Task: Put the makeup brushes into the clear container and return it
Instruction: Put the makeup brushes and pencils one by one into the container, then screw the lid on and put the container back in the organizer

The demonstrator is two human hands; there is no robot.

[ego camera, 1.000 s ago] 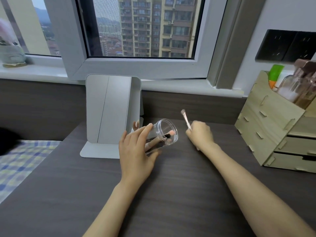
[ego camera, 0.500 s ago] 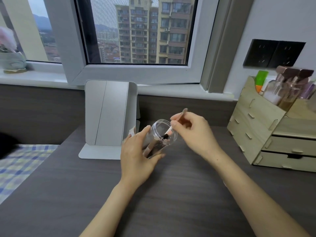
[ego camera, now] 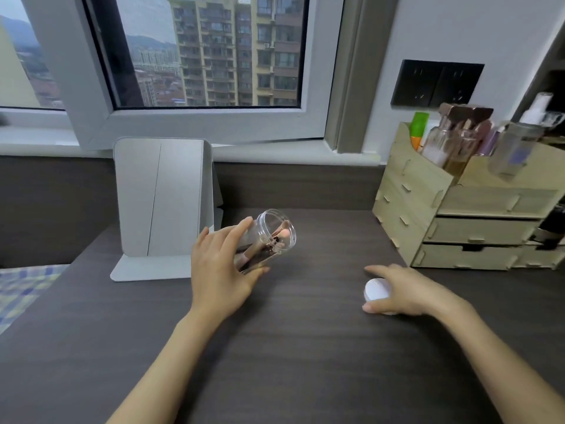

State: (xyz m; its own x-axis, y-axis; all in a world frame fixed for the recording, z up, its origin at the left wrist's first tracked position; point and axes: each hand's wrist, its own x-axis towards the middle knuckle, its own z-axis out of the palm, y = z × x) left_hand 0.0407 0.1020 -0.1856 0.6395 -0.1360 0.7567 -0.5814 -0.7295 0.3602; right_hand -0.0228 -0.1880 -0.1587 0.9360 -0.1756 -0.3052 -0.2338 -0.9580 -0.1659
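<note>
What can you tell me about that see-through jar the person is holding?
The clear container is a round jar that looks like transparent plastic, with a wide, lidless mouth. The left hand grips its lower part and holds it tilted, mouth pointing up and to the right, above the dark desk in front of the grey folding mirror. Several makeup brushes lie inside, one pink tip near the rim.

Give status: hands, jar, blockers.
Left hand holds jar, tilted, brushes inside. Right hand on white lid, on desk. Nothing in the way.
</note>
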